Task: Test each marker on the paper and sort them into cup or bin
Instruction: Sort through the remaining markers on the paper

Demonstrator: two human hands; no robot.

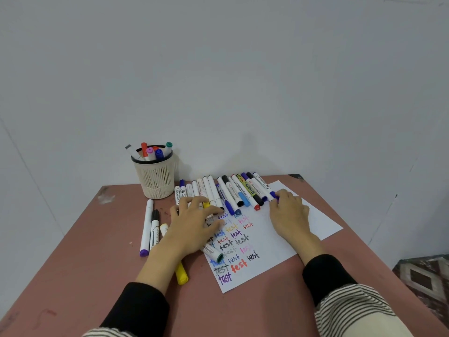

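so, from the head camera, a pink table (73, 276) stood against a pale wall, and a white paper (279, 249) lay on it, covered on its left part with many small words "test" in different colours.

a row of markers (228, 193) lay side by side along the far edge of the paper, most with white bodies and caps of blue, black, red and purple.

the left hand (194, 227) lay flat over the left end of this row and the top left part of the paper; its fingers (211, 211) were spread and only lightly bent, resting on the markers and the sheet, and they gripped nothing that i could see.

the right hand (289, 212) reached to the right end of the row. its fingertips touched a blue-capped marker (274, 195) there, but whether they pinched it or only touched it i could not tell.

a green-capped marker (213, 253) lay on the paper just under the left wrist, and a yellow marker (181, 273) lay on the table beside the left forearm.

left of this hand, a purple-capped marker (146, 227) and a black-capped marker (154, 229) lay close together on the table.

a cream cup (155, 178) with a black rim stood at the far left of the row, and several markers stood upright inside it.

both sleeves were black with a striped layer over them.
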